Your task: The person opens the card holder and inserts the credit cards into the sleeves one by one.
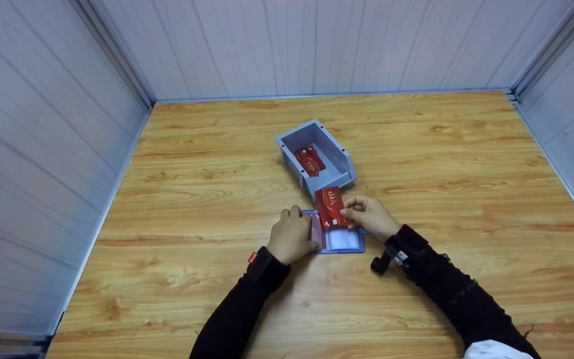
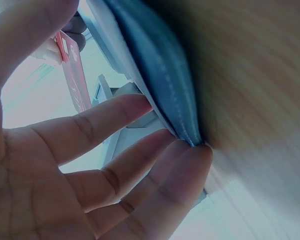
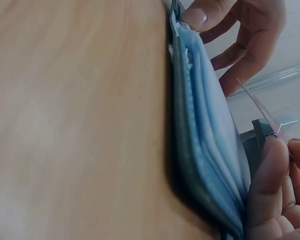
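A blue card holder [image 1: 344, 240] lies spread on the table, clear sleeves showing on its right side. My left hand [image 1: 289, 237] grips its left side, with fingertips along the outer edge of the cover [image 2: 165, 85] in the left wrist view. A reddish card shows under the sleeve beside that hand. Between thumb and fingers, my right hand [image 1: 369, 217] pinches a red VIP card [image 1: 331, 204] by its right edge, tilted above the holder. In the right wrist view this card [image 3: 260, 105] appears nearly edge-on, beyond the stacked sleeves [image 3: 210, 115].
Just behind the holder stands a grey-blue plastic bin [image 1: 334, 149], its low front towards me. Inside lie red VIP cards [image 1: 310, 160] against the left wall. The wood-grain table [image 1: 192, 189] is bounded by pale panel walls [image 1: 317, 50] at the back and sides.
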Demonstrator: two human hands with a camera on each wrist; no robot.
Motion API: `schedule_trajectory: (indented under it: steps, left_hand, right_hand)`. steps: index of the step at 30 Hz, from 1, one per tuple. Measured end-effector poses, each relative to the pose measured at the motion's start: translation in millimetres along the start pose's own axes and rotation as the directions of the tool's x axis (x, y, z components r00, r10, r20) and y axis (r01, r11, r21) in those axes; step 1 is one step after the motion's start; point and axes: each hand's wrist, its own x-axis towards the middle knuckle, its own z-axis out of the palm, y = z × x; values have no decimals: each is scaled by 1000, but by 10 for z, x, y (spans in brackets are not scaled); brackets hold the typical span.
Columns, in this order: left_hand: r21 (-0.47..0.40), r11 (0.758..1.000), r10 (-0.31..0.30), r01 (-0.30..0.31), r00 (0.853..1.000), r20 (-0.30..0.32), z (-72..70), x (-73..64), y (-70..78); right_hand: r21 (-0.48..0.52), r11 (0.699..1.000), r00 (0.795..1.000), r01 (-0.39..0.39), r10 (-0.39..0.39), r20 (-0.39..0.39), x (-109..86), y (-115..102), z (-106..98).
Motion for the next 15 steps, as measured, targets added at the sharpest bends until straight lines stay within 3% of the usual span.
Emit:
schedule_trajectory:
  steps: [8, 15]
  left_hand:
    - [11, 1000, 0, 0, 1000, -2, 8, 0, 9]
    - [-3, 1000, 4, -4, 1000, 5, -11, -21, 9]
  right_hand:
    - [65, 998, 1000, 4, -5, 21, -28, -11, -4]
    - [49, 999, 1000, -8, 7, 21, -37, -16, 7]
